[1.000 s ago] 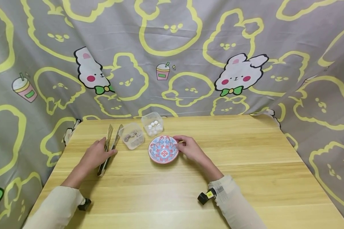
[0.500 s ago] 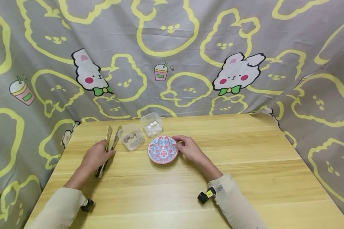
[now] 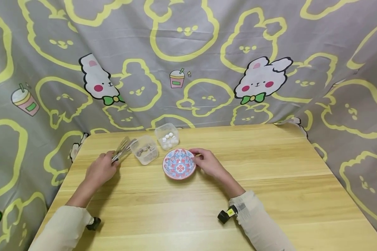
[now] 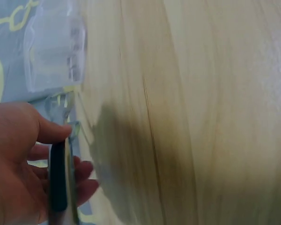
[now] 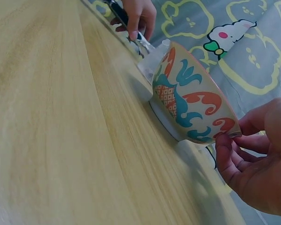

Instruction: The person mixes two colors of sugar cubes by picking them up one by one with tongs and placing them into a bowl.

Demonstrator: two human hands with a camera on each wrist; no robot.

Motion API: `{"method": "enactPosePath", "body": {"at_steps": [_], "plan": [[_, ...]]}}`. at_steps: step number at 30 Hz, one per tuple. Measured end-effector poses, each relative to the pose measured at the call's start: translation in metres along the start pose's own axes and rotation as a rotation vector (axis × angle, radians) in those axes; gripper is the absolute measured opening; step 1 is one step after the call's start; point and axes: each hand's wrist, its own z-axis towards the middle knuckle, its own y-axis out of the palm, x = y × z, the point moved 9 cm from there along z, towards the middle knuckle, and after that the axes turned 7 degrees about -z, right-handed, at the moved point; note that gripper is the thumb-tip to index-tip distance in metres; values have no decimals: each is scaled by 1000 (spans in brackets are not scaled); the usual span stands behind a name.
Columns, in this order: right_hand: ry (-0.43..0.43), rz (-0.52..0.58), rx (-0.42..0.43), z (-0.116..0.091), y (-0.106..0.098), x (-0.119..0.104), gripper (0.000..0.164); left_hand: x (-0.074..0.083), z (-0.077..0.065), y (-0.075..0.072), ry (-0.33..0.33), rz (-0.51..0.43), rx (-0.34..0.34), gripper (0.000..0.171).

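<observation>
My left hand (image 3: 101, 170) grips a pair of metal tongs (image 3: 123, 149) by the dark handles (image 4: 59, 178). The tongs' tips point away and to the right, close beside a clear plastic box (image 3: 144, 155) with small brown cubes in it. A second clear box (image 3: 167, 134), holding several white pieces, stands just behind and to the right. With thumb and fingers my right hand (image 3: 209, 164) pinches the right rim of a bowl (image 3: 179, 166) patterned in red and blue. The bowl stands upright on the table, its bare inside facing up.
The wooden table (image 3: 188, 216) stretches out in front of both hands. A grey curtain (image 3: 207, 48) with yellow outlines and rabbit prints hangs along its back and sides. Each sleeve carries a black wrist camera (image 3: 227, 214).
My left hand has picked up and turned the tongs, so they angle more to the right and their arms sit closer together. The right hand and the bowl stay in place.
</observation>
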Motion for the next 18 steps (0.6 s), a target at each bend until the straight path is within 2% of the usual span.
{"method": "enactPosePath", "body": {"at_steps": [5,11,18], "plan": [[-7,-2,-9,-2,-1,-1,40,-3,1,-2,-18,-12,6,56],[7,5,-1,-3,-2,0,40,0,0,-11,-9,-14,65,60],[2,-11,6,0,-2,2,38,0,-3,-21,-19,0,75,67]]}}
